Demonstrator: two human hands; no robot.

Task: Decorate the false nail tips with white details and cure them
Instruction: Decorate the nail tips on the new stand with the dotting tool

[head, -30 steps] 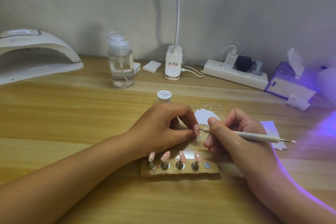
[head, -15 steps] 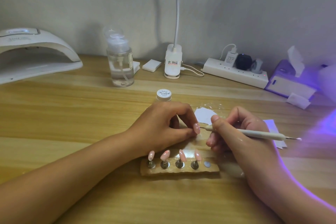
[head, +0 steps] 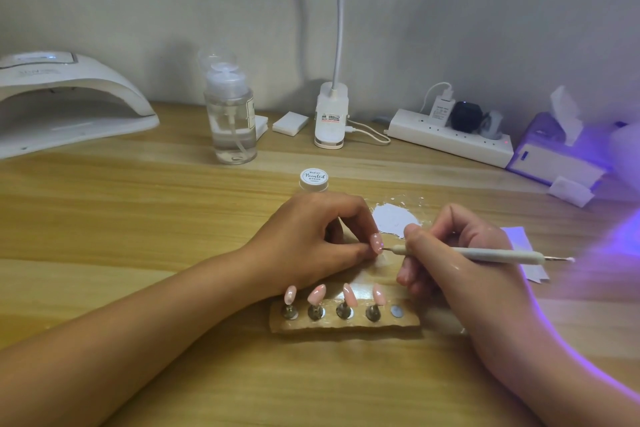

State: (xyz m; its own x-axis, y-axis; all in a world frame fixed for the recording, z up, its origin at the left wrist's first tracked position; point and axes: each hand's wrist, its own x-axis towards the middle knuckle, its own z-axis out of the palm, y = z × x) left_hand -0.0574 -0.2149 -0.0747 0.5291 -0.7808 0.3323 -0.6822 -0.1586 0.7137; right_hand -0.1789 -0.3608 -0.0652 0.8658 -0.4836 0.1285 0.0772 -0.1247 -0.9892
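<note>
Far left, at the back of the wooden table [head: 138, 218], sits the white arched curing lamp [head: 69, 107], and I can see nothing inside its mouth. Moving in, there's a clear plastic pump bottle [head: 230, 125], then a small white-lidded pot [head: 313, 178] just behind the knuckles.

Now the left hand [head: 311, 239]: fingers curled, thumb and forefinger pinching one pink almond-shaped false nail tip [head: 376, 242], its long axis roughly upright. Below it, the light wooden holder strip [head: 346, 324] carries four more pink tips [head: 349, 295] on metal pegs, and its rightmost round pad [head: 397, 311] is bare. Whether those four carry white marks, I cannot tell.

Here's the crux: the slim white dotting pen [head: 498, 255] lies nearly level, and its fine point meets, or all but meets, the held tip's lower right edge, where a white speck shows. The tip is directly left of the pen, so the stroke belongs to the right hand [head: 457, 260]. That hand pinches the barrel near the working end, with its other fingers folded under.

Behind them is a smear of white paint [head: 394, 218], and a violet glow washes the right edge. Curing, I judge, means a long carry leftward.
</note>
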